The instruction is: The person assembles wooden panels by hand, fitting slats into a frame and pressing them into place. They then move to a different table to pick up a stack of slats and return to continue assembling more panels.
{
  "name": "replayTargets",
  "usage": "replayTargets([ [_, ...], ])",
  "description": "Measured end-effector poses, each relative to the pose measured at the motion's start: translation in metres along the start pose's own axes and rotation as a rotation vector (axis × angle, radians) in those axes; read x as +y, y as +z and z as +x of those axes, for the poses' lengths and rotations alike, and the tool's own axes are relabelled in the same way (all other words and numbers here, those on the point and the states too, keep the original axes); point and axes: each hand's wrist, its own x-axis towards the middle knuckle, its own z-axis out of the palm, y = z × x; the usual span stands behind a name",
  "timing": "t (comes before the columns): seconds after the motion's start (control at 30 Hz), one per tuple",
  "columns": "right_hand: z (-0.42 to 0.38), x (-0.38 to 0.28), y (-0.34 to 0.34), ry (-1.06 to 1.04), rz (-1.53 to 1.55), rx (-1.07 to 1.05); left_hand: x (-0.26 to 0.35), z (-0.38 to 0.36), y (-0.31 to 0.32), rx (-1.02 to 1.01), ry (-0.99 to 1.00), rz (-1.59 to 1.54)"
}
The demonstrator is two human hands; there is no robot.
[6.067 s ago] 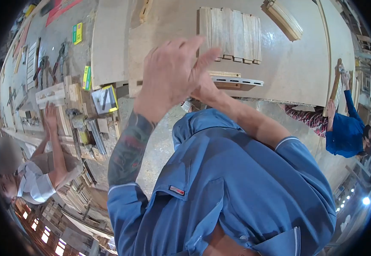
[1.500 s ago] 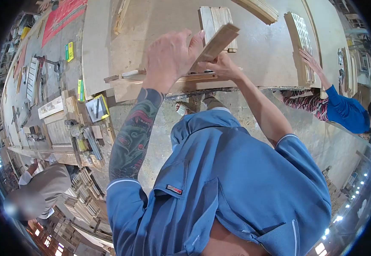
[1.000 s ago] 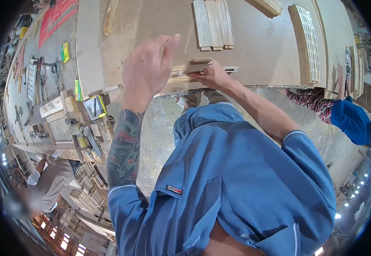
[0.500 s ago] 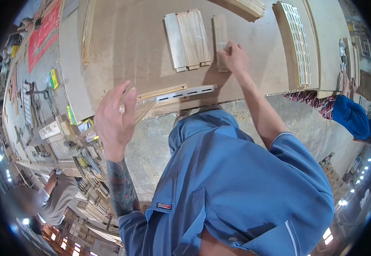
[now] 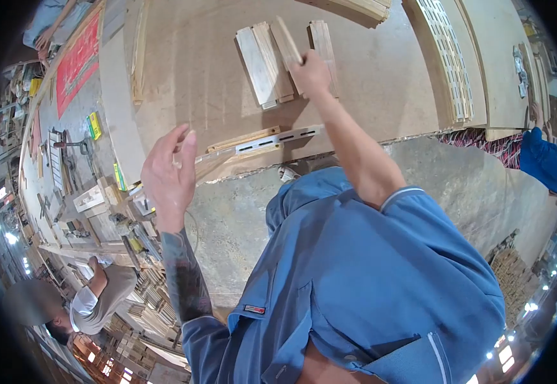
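My right hand [image 5: 312, 75] is closed on a short wooden slat [image 5: 285, 40], which is tilted upward over the brown tabletop [image 5: 195, 70]. Left of it lie a pale slat [image 5: 254, 67] and a browner slat [image 5: 271, 59], side by side. Just right of the hand another slat [image 5: 321, 43] lies apart. My left hand [image 5: 171, 176] hovers off the table's near edge, thumb and fingers apart, with nothing visible between them. Near that edge lies a slotted light strip [image 5: 275, 139] against narrow wooden strips [image 5: 240, 140].
Long stacked boards [image 5: 362, 8] lie at the far side, and a slotted stack [image 5: 448, 61] stands to the right. Clamps [image 5: 70, 146] and a red sheet [image 5: 79, 63] are on the left. A co-worker [image 5: 102, 288] is at lower left; other people show at the edges.
My right hand has moved left and away from the separate slat, and now holds a slat that lay in the group. My left hand has shifted slightly. The whole view has shifted a little.
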Motion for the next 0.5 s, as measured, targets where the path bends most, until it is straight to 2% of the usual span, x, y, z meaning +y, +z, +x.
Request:
replayTargets([
  [0.07,-0.015,0.009,-0.017,-0.033,0.605,0.088,0.0,-0.001,0.0,-0.013,-0.013,0.014],
  [0.1,-0.034,0.005,-0.027,-0.063,0.792,0.084,-0.001,-0.001,0.001,-0.008,-0.029,0.008],
  [0.13,-0.052,0.006,-0.033,-0.075,0.779,0.062,-0.003,-0.001,0.002,0.018,0.001,-0.004],
  [0.2,-0.089,0.009,-0.038,-0.405,0.841,-0.418,-0.009,-0.004,0.006,0.05,0.007,-0.011],
  [0.23,-0.104,0.011,-0.03,-0.391,0.852,-0.545,-0.012,-0.004,0.008,0.073,0.048,0.006],
  [0.27,-0.112,0.009,-0.023,-0.401,0.847,-0.562,-0.014,-0.004,0.009,0.094,0.09,0.022],
  [0.4,-0.123,-0.004,0.0,-0.481,0.729,-0.554,-0.016,-0.005,0.009,0.058,0.018,0.009],
  [0.47,-0.12,-0.012,-0.001,-0.567,0.572,-0.608,-0.02,-0.004,0.012,0.086,0.051,0.014],
  [0.5,-0.13,-0.035,-0.027,-0.569,0.374,-0.607,-0.02,-0.005,0.012,0.087,0.046,0.011],
])
